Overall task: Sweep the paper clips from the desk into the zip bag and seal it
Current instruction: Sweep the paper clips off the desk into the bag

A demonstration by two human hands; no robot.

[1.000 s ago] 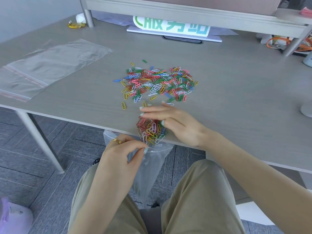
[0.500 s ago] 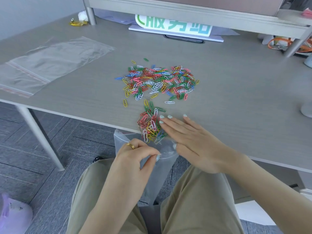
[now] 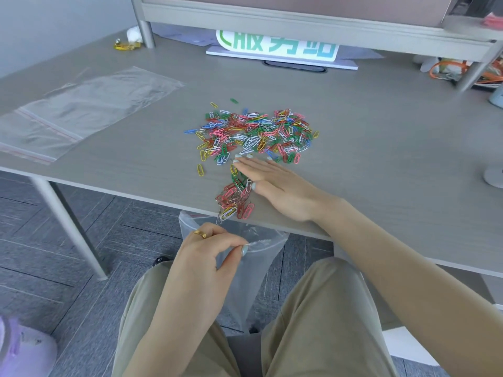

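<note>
- A wide grey wood-grain desk on metal legs is seen over a dark grey carpet-tiled floor, with a grey raised shelf along its back edge.
- Two clear flat plastic bags with red-striped zip tops are laid on the desk at far left, well apart from the clips.
- A white sign with teal characters is stood under the shelf.
- A clear plastic zip bag is held hanging below the desk's front edge, between the person's knees in khaki trousers; its mouth is open just beneath the edge.
- A broad heap of multicoloured paper clips lies at mid-desk.
- The right hand is laid flat and open on the desk, nothing gripped, its fingertips touching the near side of the heap.
- The left hand, with a gold ring, is closed in a pinch on the bag's rim, between thumb and fingers.
- A smaller trail of mostly red paper clips runs from beside the right hand to the desk's front edge, directly above the bag's mouth.
</note>
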